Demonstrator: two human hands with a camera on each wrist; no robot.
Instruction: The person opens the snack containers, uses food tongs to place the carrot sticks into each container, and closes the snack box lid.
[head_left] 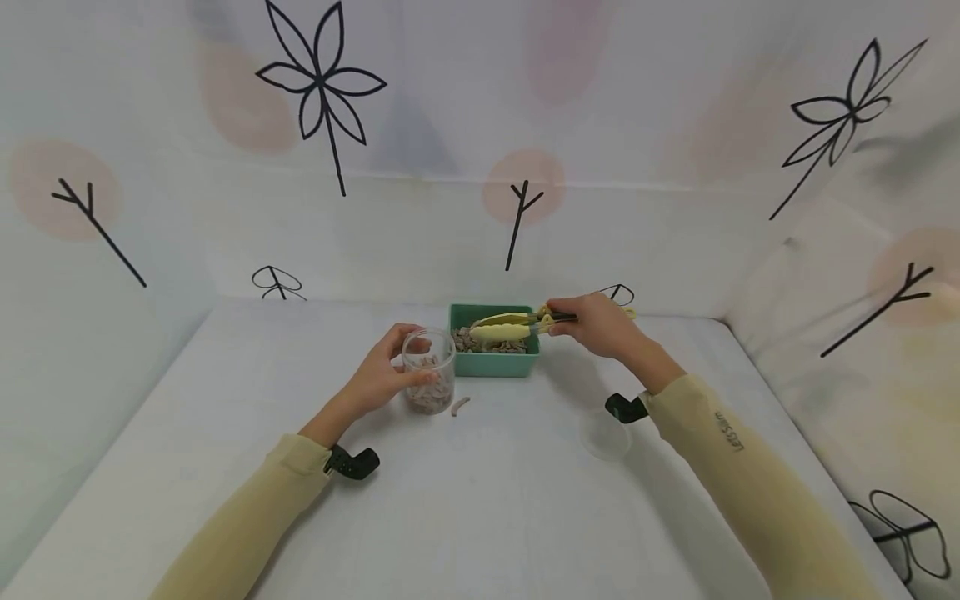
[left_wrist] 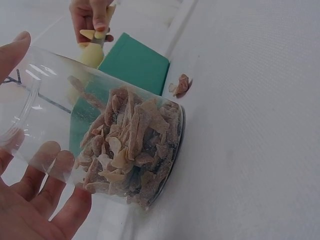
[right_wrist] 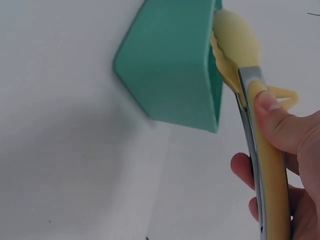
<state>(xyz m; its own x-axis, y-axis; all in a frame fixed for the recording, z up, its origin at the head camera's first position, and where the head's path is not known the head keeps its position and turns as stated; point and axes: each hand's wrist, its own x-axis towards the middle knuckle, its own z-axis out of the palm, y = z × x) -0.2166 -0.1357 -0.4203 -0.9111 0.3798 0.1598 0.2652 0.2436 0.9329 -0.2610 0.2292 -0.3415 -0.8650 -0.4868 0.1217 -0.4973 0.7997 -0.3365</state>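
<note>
My left hand (head_left: 378, 375) holds a clear jar (head_left: 433, 393) with fingers and thumb around its side. Brownish dried strips (left_wrist: 130, 140) fill its lower part in the left wrist view. The jar stands upright on the white table, just left of a green rectangular box (head_left: 495, 365). In my right hand (head_left: 600, 327) are yellow tongs (right_wrist: 272, 175), thumb on one arm and fingers on the other. Their scalloped heads (head_left: 501, 332) are at the box's opening, above similar brown pieces (head_left: 463, 342) inside. Whether the tongs pinch a piece is hidden.
One loose brown piece (head_left: 460, 406) lies on the table (head_left: 480, 517) in front of the jar and box. A clear round lid (head_left: 606, 436) lies flat beneath my right forearm. A patterned cloth wall (head_left: 420, 242) rises behind the table.
</note>
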